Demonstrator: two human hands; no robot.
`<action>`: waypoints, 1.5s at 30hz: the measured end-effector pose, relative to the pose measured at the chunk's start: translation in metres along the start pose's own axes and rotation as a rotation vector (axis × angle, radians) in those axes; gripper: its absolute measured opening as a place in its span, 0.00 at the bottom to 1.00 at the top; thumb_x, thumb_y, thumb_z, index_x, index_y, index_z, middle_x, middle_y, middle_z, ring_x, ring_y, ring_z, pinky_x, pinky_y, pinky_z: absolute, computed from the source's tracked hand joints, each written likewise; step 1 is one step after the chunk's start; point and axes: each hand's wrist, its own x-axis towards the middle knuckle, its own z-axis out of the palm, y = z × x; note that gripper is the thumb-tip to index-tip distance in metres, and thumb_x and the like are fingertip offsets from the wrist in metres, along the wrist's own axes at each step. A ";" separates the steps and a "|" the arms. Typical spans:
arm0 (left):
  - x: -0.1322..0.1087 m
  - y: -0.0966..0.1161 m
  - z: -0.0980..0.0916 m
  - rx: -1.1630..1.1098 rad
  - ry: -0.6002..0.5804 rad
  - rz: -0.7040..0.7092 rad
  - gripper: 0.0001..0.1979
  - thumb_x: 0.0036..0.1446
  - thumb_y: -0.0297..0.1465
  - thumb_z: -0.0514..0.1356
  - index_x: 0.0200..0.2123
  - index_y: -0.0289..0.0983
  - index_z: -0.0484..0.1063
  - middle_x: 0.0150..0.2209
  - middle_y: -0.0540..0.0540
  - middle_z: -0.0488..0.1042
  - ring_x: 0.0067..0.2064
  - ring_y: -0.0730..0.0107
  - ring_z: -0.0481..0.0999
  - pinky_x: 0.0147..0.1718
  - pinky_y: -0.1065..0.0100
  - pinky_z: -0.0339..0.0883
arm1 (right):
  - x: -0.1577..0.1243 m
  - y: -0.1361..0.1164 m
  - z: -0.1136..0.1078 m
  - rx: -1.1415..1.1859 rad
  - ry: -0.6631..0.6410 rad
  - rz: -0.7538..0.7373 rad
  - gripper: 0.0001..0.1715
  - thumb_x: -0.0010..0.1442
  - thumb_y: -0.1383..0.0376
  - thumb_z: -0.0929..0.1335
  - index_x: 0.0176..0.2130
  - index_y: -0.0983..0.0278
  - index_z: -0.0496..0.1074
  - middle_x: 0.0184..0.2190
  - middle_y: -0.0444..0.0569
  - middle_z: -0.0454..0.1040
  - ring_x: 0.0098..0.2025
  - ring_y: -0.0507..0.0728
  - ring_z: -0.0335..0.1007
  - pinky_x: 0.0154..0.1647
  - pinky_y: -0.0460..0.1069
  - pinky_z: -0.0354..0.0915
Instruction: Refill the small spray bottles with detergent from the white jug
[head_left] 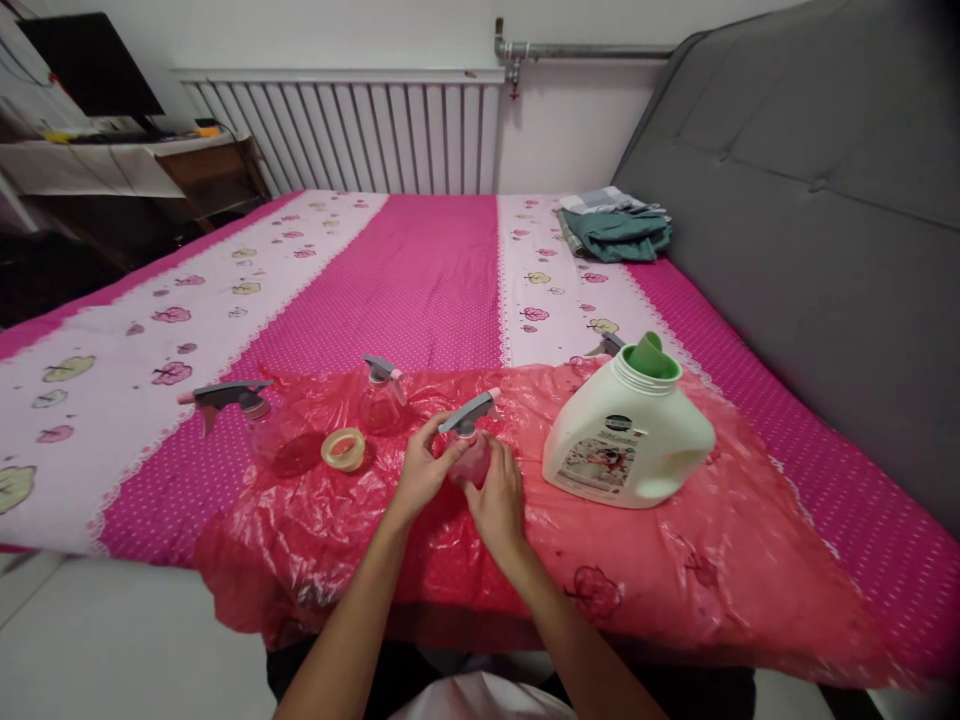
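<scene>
A small spray bottle [471,462] with a grey trigger head is being held between two hands over a red plastic sheet [300,560]; whether its base is being supported by the sheet cannot be told. The bottle's neck and near side are being gripped by the partly closed left hand [424,466], and its body is being enclosed from the other side by the curled right hand [500,492]. To the left, a second spray bottle [384,408], a yellowish ring-shaped piece [343,450] and a larger spray bottle [289,445] are being borne by the sheet. To the right, another grey spray head [611,343] is being partly hidden by a pale jug [630,430]. Beyond, folded cloths [615,232] are being supported by the patterned bedspread [435,265].
</scene>
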 end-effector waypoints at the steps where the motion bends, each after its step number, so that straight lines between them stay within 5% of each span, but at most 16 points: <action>1: 0.000 0.000 -0.001 0.017 0.018 0.009 0.18 0.52 0.37 0.73 0.46 0.40 0.81 0.47 0.41 0.82 0.52 0.53 0.79 0.58 0.54 0.69 | 0.000 0.000 0.000 -0.001 -0.002 -0.003 0.37 0.60 0.67 0.71 0.66 0.66 0.63 0.60 0.56 0.67 0.63 0.62 0.64 0.66 0.58 0.63; 16: 0.001 -0.003 0.003 -0.056 0.132 0.010 0.19 0.44 0.35 0.76 0.41 0.39 0.81 0.41 0.44 0.83 0.45 0.59 0.81 0.52 0.60 0.72 | 0.003 -0.002 -0.003 -0.024 -0.019 0.005 0.40 0.58 0.70 0.72 0.66 0.65 0.62 0.60 0.55 0.68 0.62 0.63 0.64 0.65 0.58 0.63; 24: 0.008 0.009 0.003 -0.169 0.137 -0.013 0.25 0.47 0.44 0.77 0.45 0.38 0.80 0.45 0.41 0.84 0.48 0.59 0.82 0.53 0.61 0.73 | 0.005 -0.002 -0.004 -0.027 -0.016 0.015 0.40 0.57 0.69 0.74 0.66 0.64 0.63 0.59 0.54 0.68 0.61 0.63 0.65 0.64 0.58 0.64; 37: -0.002 -0.011 0.008 -0.116 0.069 -0.036 0.21 0.48 0.39 0.75 0.44 0.38 0.80 0.41 0.42 0.83 0.43 0.60 0.82 0.47 0.62 0.74 | 0.004 -0.003 -0.006 -0.036 -0.026 0.013 0.39 0.57 0.72 0.73 0.66 0.65 0.63 0.59 0.55 0.68 0.61 0.63 0.65 0.64 0.58 0.63; 45: 0.008 -0.008 -0.003 -0.002 -0.045 -0.011 0.17 0.50 0.35 0.75 0.43 0.38 0.83 0.45 0.42 0.83 0.51 0.55 0.79 0.57 0.57 0.68 | 0.008 0.000 -0.009 -0.061 -0.045 0.004 0.40 0.55 0.71 0.76 0.64 0.66 0.65 0.58 0.54 0.69 0.60 0.63 0.65 0.64 0.58 0.63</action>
